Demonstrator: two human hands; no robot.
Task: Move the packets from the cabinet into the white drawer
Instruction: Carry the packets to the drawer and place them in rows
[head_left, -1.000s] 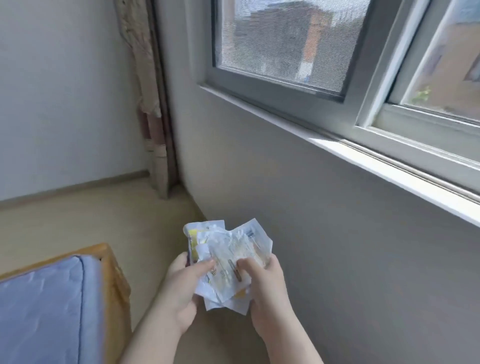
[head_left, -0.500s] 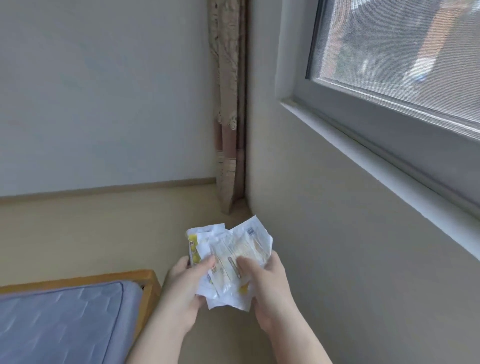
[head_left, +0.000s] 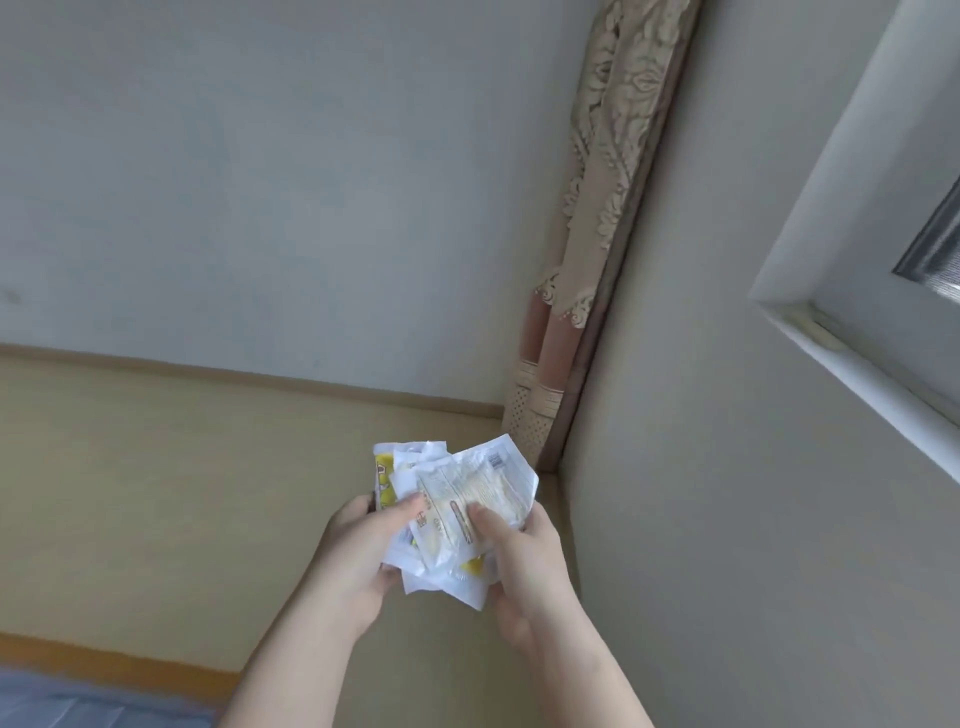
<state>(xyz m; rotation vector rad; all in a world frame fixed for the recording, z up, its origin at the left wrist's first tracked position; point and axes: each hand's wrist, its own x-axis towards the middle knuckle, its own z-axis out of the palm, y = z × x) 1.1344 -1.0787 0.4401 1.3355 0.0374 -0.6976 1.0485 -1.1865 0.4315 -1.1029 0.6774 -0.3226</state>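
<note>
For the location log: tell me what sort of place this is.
Probably a bedroom in a home: a patterned curtain hangs in the corner by a window, and a wooden bed frame with a blue mattress shows at lower left.

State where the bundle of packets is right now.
In the head view the packets are low, near centre, gripped between the left hand and the right hand, above the beige floor and below the curtain in the room's corner.
</note>
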